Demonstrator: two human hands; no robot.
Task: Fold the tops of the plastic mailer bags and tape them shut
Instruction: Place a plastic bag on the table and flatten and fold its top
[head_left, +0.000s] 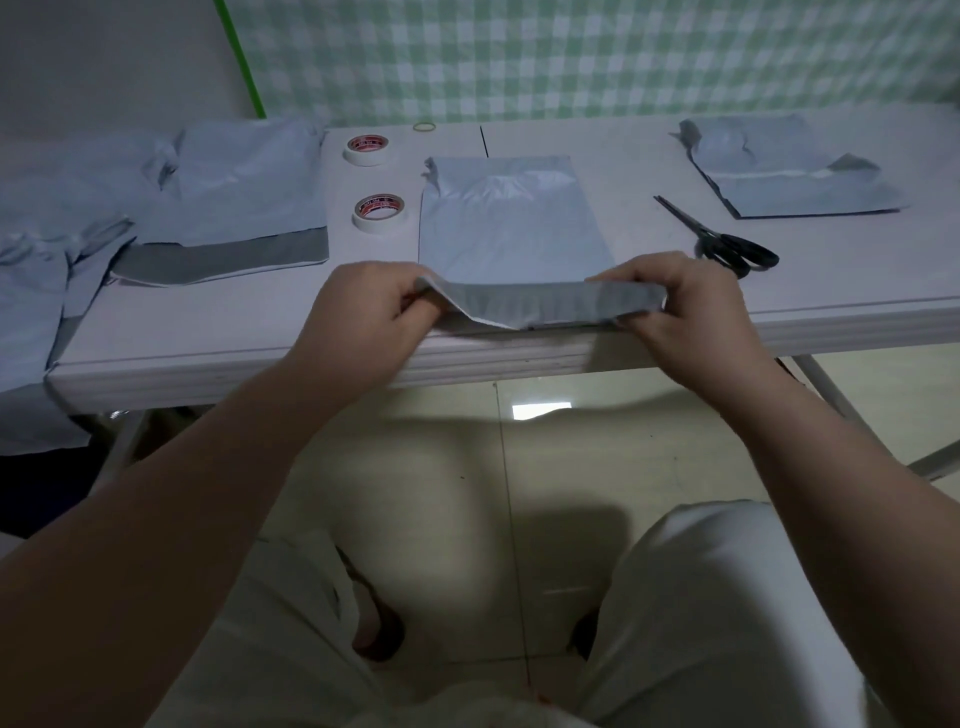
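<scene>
A pale grey plastic mailer bag (511, 218) lies flat in the middle of the white table (260, 322), its open end at the near edge. That end is turned up into a darker grey flap (540, 304). My left hand (374, 301) pinches the flap's left corner and my right hand (675, 301) pinches its right corner. Two rolls of white tape stand left of the bag, one near (380, 212) and one farther back (367, 149). Black-handled scissors (727, 241) lie to the bag's right.
A pile of mailer bags (228, 197) covers the table's left end, with more bags (31, 291) hanging over its corner. Another mailer bag (789, 166) lies at the back right. A rubber band (425, 126) rests by the checked curtain (623, 52).
</scene>
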